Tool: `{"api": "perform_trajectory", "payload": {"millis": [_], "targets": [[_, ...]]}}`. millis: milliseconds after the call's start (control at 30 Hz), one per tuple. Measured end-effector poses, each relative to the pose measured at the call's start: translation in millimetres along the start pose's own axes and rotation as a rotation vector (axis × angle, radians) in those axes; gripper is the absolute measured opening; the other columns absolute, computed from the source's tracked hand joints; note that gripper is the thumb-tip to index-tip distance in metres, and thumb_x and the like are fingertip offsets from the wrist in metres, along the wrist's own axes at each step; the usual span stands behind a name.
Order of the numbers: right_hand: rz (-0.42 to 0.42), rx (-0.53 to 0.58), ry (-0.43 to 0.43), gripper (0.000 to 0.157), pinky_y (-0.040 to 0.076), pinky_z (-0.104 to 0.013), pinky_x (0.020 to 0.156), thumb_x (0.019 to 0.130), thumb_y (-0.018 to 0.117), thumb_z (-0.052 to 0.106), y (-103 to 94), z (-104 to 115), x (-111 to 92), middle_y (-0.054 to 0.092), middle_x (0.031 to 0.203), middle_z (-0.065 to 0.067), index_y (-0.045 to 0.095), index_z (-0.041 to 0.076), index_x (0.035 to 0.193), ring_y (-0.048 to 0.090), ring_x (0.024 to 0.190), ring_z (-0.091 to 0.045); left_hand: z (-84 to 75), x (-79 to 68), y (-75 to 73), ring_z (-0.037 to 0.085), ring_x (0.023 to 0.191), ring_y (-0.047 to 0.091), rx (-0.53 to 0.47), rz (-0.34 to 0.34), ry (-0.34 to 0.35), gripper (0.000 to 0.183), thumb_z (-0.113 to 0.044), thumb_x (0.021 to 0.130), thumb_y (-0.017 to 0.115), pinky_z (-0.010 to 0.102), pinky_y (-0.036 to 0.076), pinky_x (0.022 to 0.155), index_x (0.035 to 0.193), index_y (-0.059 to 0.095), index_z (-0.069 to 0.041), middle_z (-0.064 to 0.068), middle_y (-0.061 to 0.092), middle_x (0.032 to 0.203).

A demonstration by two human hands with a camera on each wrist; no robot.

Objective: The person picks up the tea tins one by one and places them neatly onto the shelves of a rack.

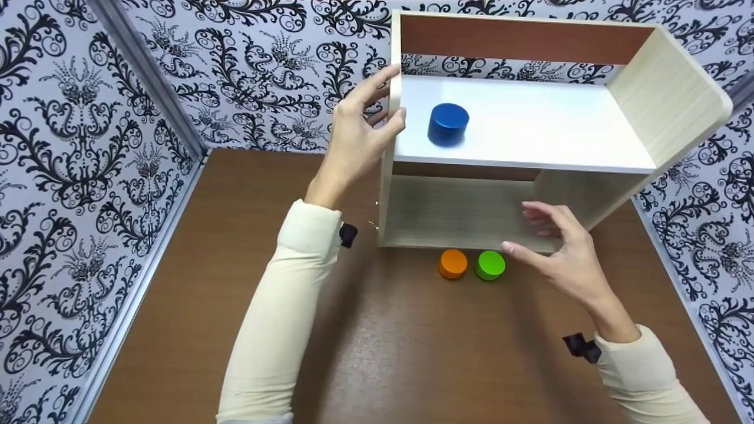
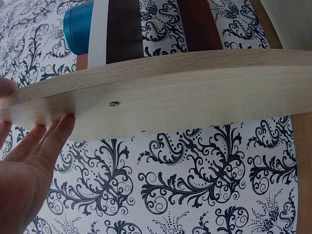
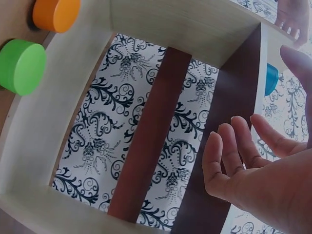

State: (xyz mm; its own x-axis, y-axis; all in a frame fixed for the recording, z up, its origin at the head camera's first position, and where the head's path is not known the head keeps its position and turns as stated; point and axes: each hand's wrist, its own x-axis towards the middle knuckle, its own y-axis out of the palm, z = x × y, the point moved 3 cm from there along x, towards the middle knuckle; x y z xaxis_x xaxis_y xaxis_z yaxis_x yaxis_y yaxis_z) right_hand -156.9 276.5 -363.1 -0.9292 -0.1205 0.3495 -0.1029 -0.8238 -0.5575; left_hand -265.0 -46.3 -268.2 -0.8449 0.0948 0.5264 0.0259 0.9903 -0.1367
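Note:
A small two-level wooden shelf unit (image 1: pixel 524 166) has a white upper board and pale side panels. My left hand (image 1: pixel 362 126) holds the front edge of its left side panel (image 2: pixel 195 92), thumb on one face and fingertips pressed against the other. Just right of that hand, a blue cylinder (image 1: pixel 448 125) stands on the upper board. My right hand (image 1: pixel 568 253) hovers in front of the lower compartment, fingers loosely curved and thumb apart, holding nothing. On the table before the unit, an orange cylinder (image 1: pixel 453 264) and a green cylinder (image 1: pixel 490 265) sit side by side, left of the right thumb.
The brown table (image 1: pixel 412 359) extends toward me. Black-and-white patterned walls (image 1: pixel 253 70) rise behind and at both sides. A reddish-brown strip (image 1: pixel 524 41) spans the unit's back near the top, and small metal fasteners (image 2: pixel 114 104) show on the left panel's outer face.

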Motion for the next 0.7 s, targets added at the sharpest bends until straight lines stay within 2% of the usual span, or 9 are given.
{"api": "perform_trajectory", "payload": {"millis": [133,367,700], "targets": [[0.003,-0.01,0.01,0.064,0.049,-0.015,0.093,0.078,0.089,0.008,1.4,-5.8,-2.4,0.059,0.121,-0.005,0.062,0.009,0.136,0.053,0.109,-0.013,0.3,-0.1,-0.2,0.021,0.128,0.055,0.011,-0.002,-0.005,0.056,0.002,0.091,0.069,0.022,0.055,0.101,0.145,0.054,-0.007,0.009,0.052,0.149],[0.01,-0.021,0.03,0.064,0.048,-0.013,0.092,0.079,0.088,0.011,5.5,-20.0,-7.4,0.059,0.12,0.001,0.061,0.01,0.136,0.053,0.108,-0.011,1.2,-0.1,-0.1,0.021,0.127,0.056,0.002,-0.003,0.011,0.056,0.002,0.091,0.067,0.022,0.055,0.1,0.145,0.054,-0.005,0.01,0.052,0.148],[0.01,-0.032,0.05,0.063,0.049,-0.016,0.09,0.079,0.088,0.012,11.5,-44.8,-14.3,0.059,0.121,-0.001,0.061,0.009,0.136,0.053,0.108,-0.011,1.5,0.2,0.1,0.02,0.127,0.056,-0.003,-0.001,0.003,0.055,0.003,0.091,0.068,0.023,0.055,0.101,0.144,0.055,-0.006,0.009,0.052,0.148]]}}
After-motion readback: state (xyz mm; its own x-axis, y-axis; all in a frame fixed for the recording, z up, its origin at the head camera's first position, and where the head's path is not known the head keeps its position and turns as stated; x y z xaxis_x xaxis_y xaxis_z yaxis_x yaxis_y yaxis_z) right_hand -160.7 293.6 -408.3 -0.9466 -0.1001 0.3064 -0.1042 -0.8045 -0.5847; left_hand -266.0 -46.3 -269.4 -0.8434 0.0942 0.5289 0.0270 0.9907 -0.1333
